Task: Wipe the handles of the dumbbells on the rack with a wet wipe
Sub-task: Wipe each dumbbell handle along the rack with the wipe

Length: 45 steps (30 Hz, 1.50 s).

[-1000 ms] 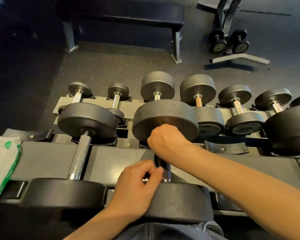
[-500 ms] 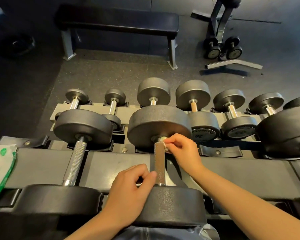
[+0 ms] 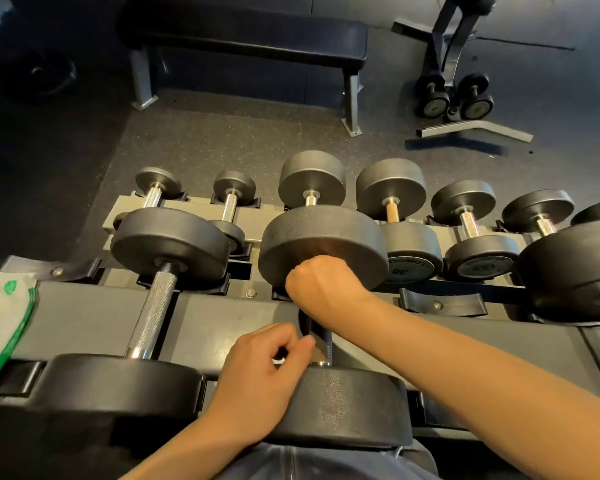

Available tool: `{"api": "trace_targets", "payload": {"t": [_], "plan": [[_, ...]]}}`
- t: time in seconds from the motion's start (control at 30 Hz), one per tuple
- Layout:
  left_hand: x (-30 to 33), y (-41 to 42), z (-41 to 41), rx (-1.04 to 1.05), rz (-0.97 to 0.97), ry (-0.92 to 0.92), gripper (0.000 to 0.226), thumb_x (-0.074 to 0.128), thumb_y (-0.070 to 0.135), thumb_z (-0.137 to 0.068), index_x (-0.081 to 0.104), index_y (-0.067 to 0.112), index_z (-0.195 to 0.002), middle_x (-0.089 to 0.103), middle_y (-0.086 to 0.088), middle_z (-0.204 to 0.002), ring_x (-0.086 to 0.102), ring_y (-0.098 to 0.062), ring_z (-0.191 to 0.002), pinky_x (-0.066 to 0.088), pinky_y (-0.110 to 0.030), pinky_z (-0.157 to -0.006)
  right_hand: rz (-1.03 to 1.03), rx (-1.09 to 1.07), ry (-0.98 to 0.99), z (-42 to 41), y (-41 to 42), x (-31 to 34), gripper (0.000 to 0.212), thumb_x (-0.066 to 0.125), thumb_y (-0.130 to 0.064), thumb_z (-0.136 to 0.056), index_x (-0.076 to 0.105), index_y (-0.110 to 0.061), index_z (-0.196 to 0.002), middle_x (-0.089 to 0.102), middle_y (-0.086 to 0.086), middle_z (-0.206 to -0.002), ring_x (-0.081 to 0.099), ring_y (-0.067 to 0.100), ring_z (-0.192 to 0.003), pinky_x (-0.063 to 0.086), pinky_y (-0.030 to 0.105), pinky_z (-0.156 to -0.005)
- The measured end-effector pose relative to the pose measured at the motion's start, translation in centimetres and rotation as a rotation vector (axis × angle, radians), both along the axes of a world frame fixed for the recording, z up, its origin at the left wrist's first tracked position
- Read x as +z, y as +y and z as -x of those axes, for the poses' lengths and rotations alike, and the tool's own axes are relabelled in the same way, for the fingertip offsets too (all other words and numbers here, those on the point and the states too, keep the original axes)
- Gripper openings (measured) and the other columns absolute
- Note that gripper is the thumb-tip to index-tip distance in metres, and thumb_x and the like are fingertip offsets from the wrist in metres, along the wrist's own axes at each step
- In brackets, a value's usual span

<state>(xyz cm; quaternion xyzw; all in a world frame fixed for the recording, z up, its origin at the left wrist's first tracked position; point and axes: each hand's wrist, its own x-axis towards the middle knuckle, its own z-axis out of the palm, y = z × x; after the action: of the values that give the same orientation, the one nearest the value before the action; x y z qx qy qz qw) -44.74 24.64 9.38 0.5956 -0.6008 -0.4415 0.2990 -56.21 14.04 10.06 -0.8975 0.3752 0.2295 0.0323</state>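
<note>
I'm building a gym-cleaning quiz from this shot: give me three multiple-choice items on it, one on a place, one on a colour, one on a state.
1. Where does the right hand grip the middle dumbbell's handle?
A. at the far end, against the far head
B. at the near end
C. on the neighbouring handle

2. What colour is the trim on the white wipes packet?
A. red
B. green
C. blue

3. What is the left hand doing?
A. lying flat on the floor
B. gripping the bench
C. resting on the near head, fingers curled beside the handle

Answers: 1 A, the fist sits right under the far head. 2 B, green edge and mark show. 3 C, its palm lies on the near head.
</note>
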Motion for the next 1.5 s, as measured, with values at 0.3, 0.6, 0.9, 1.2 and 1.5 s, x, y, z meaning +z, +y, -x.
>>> {"api": "trace_targets", "payload": {"t": [0.3,0.6,0.9,1.2,1.5], "plan": [[0.3,0.4,-0.2,0.131,-0.047,0.056,0.051,0.044,0.052,-0.080,0.053,0.007,-0.059,0.054,-0.001,-0.059,0.052,-0.019,-0.065,0.037,-0.017,-0.059,-0.522,-0.537,-0.825,8.6,2.3,-2.6,0.014,0.065,-0.021,-0.088,0.072,-0.023,-0.100,0.068,-0.014,-0.093,0.063,0.000,-0.083,0.048,0.014,-0.074],[1.0,0.1,-0.1,0.124,-0.121,0.043,0.045,0.047,0.046,-0.086,0.057,0.010,-0.060,0.056,0.000,-0.059,0.056,-0.019,-0.061,0.042,-0.025,-0.060,-1.008,-0.144,-0.739,8.4,2.5,-1.2,0.034,0.068,-0.002,-0.083,0.070,-0.019,-0.112,0.065,-0.016,-0.104,0.059,-0.002,-0.095,0.047,0.019,-0.084],[0.9,0.3,0.1,0.124,-0.153,-0.031,0.046,0.048,0.037,-0.091,0.053,0.005,-0.059,0.051,-0.003,-0.056,0.050,-0.020,-0.056,0.039,-0.031,-0.055,-0.976,-0.057,-0.438,5.0,1.8,-2.1,0.025,0.053,-0.014,-0.094,0.061,-0.015,-0.118,0.061,0.000,-0.115,0.058,0.013,-0.104,0.043,0.026,-0.096],[1.2,0.1,0.1,0.104,-0.213,0.022,0.033,0.048,0.039,-0.089,0.058,0.019,-0.064,0.061,0.002,-0.064,0.061,-0.018,-0.067,0.045,-0.035,-0.066,-1.262,-0.443,-0.802,11.8,4.5,-6.4,0.031,0.060,0.000,-0.087,0.071,-0.021,-0.107,0.067,-0.004,-0.112,0.063,0.013,-0.104,0.053,0.031,-0.089],[1.1,0.1,0.0,0.119,-0.198,0.024,0.032,0.048,0.037,-0.089,0.058,0.021,-0.064,0.061,0.004,-0.064,0.061,-0.017,-0.067,0.046,-0.031,-0.065,-1.373,-0.554,-0.824,11.4,4.7,-6.7,0.028,0.058,-0.005,-0.091,0.071,-0.026,-0.105,0.065,-0.008,-0.105,0.061,0.010,-0.100,0.048,0.020,-0.085]]}}
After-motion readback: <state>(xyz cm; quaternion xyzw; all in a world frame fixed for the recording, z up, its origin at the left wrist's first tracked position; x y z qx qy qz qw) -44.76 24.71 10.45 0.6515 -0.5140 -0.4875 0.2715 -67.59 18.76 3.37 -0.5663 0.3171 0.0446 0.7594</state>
